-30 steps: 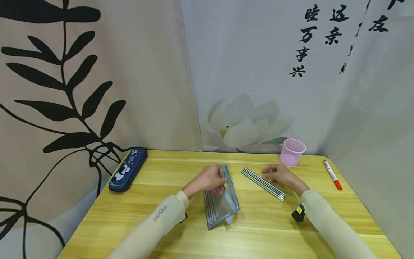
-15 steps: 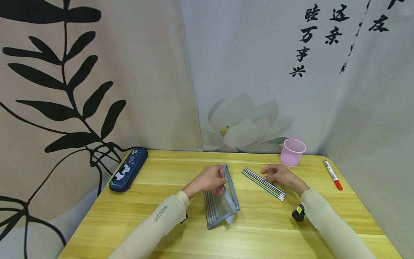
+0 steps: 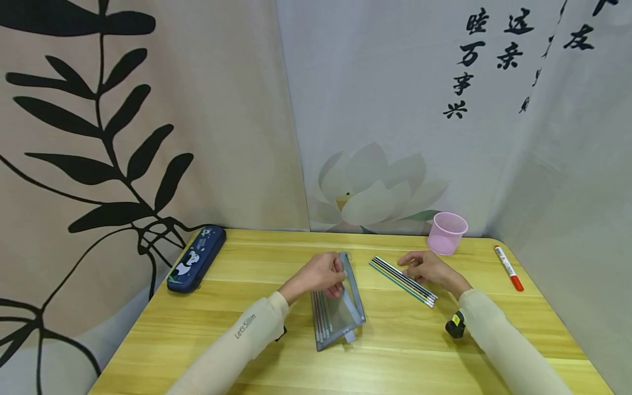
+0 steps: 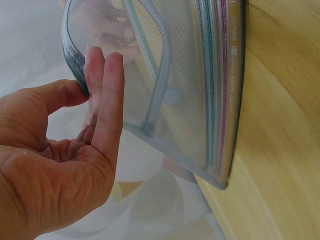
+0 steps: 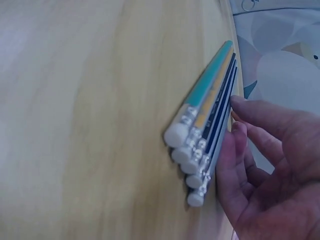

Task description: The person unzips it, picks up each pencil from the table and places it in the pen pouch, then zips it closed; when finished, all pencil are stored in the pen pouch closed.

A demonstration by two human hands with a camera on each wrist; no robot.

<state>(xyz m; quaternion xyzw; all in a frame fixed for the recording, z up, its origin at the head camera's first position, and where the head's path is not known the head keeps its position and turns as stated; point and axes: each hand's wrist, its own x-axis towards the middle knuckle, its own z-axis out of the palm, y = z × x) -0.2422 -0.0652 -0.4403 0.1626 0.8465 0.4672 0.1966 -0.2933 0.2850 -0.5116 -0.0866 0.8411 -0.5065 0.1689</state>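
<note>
Pinching the mesh pouch (image 3: pixel 337 318) by its edge with the left hand (image 3: pixel 323 273); kinda resting the right hand (image 3: pixel 429 268), loosely bent and empty, right beside five pencils (image 3: pixel 402 282).

On the table (image 3: pixel 395 356), left to right: case (image 3: pixel 196 259), pouch (image 3: pixel 338 315), pencils (image 3: pixel 403 281), cup (image 3: pixel 446 234) behind, marker (image 3: pixel 508 267).
</note>
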